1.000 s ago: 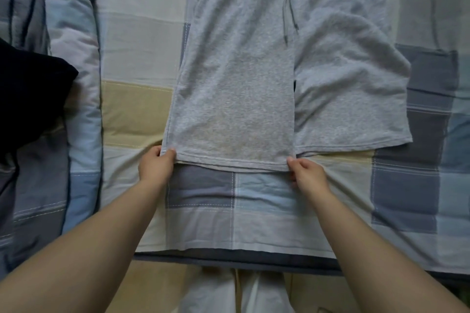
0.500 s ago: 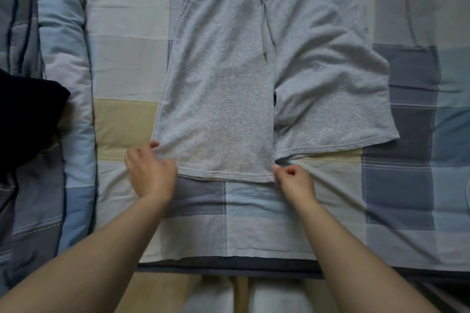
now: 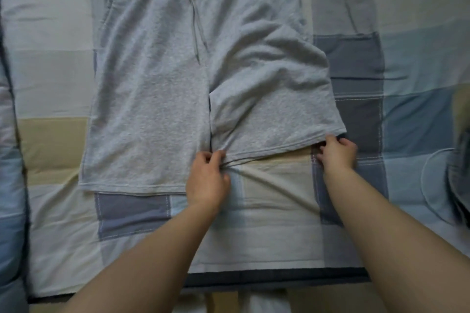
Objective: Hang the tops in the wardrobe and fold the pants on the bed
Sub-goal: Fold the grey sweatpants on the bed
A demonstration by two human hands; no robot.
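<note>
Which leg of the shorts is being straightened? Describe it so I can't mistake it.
On the patchwork bedspread lie grey shorts, waistband away from you. It is the leg with both hands at its hem, left hand inner corner, right hand outer; it's creased, the other lies flat.

One pair of grey cotton-jersey drawstring shorts, two legs. One patchwork bed cover in blue, cream and tan squares beneath the hands. Two bare hands: left hand, right hand.
</note>
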